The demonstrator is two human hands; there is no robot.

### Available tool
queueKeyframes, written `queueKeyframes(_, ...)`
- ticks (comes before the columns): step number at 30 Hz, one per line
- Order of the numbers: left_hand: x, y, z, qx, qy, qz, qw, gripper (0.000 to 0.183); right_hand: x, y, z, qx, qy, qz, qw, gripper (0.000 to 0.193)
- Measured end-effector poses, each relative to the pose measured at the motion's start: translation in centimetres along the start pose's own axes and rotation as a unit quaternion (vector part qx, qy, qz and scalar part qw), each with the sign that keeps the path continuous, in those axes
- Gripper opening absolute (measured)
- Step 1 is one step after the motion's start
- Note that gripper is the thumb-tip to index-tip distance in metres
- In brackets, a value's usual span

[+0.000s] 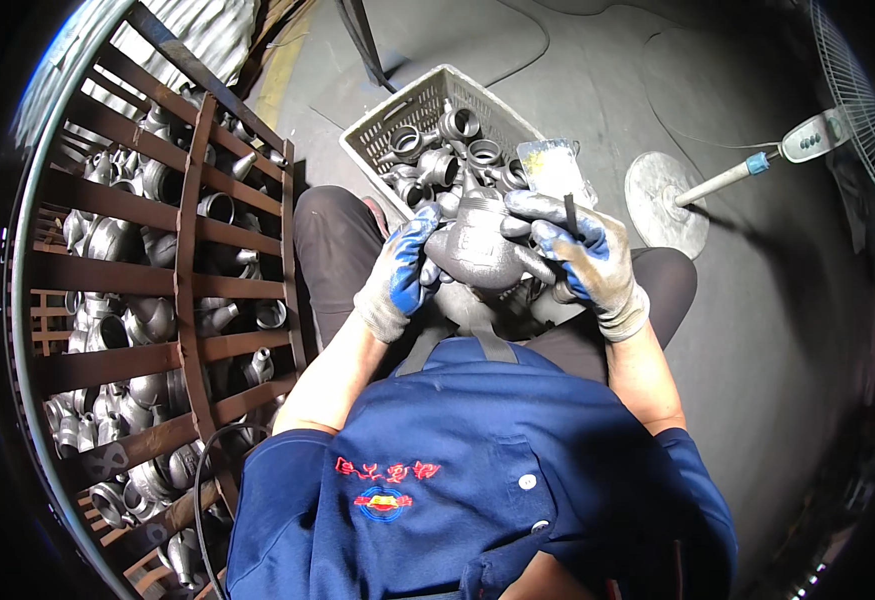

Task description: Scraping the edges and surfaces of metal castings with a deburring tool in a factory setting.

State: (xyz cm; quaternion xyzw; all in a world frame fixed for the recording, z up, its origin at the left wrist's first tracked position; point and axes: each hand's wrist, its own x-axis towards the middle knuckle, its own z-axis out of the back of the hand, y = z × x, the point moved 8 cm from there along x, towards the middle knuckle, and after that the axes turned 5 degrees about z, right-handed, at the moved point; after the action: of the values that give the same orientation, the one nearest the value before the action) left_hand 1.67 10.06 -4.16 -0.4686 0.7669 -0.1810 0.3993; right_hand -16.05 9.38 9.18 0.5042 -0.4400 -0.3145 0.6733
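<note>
A rounded grey metal casting [482, 245] with a ribbed neck and side stubs is held up between my hands, above my lap. My left hand [400, 268], in a white and blue work glove, grips its left side. On its right side, my gloved right hand [597, 258] has its fingers closed around a thin dark bar [570, 214] and reaches to the casting with its fingertips. The bar's exact kind cannot be made out. Beyond the casting, a pale plastic crate [377, 117] holds several similar castings [407, 142]. More grey metal shows below it between my legs, partly hidden.
A rusty slatted metal cage [189, 220] full of castings [152, 320] stands close on my left. To the right is a standing fan [812, 135] on a round base [657, 205]. A pale, stained container [554, 168] sits against the crate's right side. Cables cross the grey floor.
</note>
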Motion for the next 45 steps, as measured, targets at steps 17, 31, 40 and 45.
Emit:
queueKeyframes(17,-0.5,-2.2,-0.8,-0.142,0.009,0.0,0.99,0.02,-3.0,-7.6,2.3,0.064,-0.156,-0.111,0.979,0.031)
queueKeyframes(31,-0.9,-1.0,-0.8,-0.062,0.039,0.012,0.997,0.015,0.7,-1.7,1.4,0.102,-0.125,-0.063,0.985,0.02)
queueKeyframes(40,0.3,1.4,-0.5,-0.096,0.096,0.051,0.989,0.028,2.8,-1.3,0.7,-0.195,0.086,0.063,0.975,0.022)
queueKeyframes(45,-0.5,3.0,-2.3,-0.123,0.109,0.124,0.979,0.027,2.1,-1.2,0.3,-0.179,0.114,0.173,0.962,0.02)
